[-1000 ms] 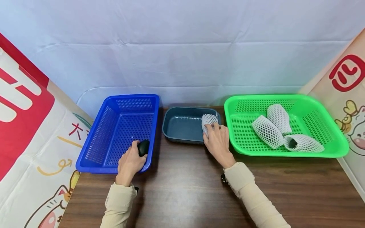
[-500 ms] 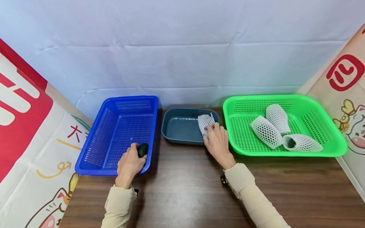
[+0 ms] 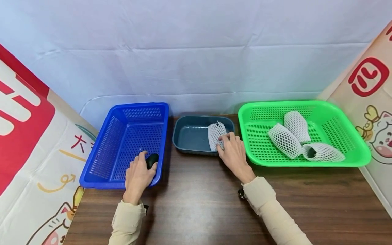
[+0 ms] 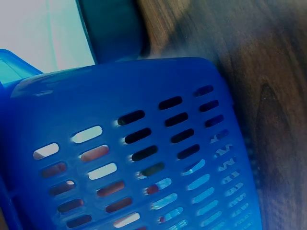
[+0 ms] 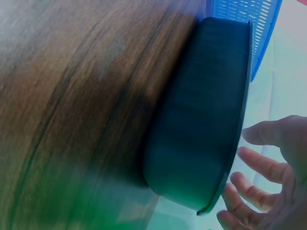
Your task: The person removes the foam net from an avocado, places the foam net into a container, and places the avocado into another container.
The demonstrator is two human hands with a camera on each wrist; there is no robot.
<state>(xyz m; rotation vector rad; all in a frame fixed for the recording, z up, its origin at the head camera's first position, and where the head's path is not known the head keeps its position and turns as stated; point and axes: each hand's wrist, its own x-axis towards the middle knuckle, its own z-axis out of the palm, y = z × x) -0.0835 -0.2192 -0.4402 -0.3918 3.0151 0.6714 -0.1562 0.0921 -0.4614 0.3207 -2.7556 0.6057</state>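
In the head view my left hand (image 3: 138, 174) reaches over the near wall of the blue basket (image 3: 88, 160). Its fingers and thumb lie around a dark, smooth oval fruit (image 3: 151, 161) near the basket's right wall. The left wrist view shows mostly the basket's slotted wall (image 4: 129, 91), which hides that hand. Over the dark teal tray (image 3: 191, 134), my right hand (image 3: 234, 154) has its fingers loosely bent beside a white foam net sleeve (image 3: 216, 134). The right wrist view shows that hand's fingers apart near the tray rim, with nothing between them.
A green basket (image 3: 356, 149) stands right of the tray, bearing three net-covered items; one (image 3: 324, 152) shows a dark end. All containers stand on a brown wooden table (image 3: 196, 204). White cloth (image 3: 196, 71) hangs behind, with printed panels at both sides.
The foam net sleeve in the tray has shifted left and now lies flatter, its upper end away from my right fingers. My left hand and the dark fruit have hardly moved.
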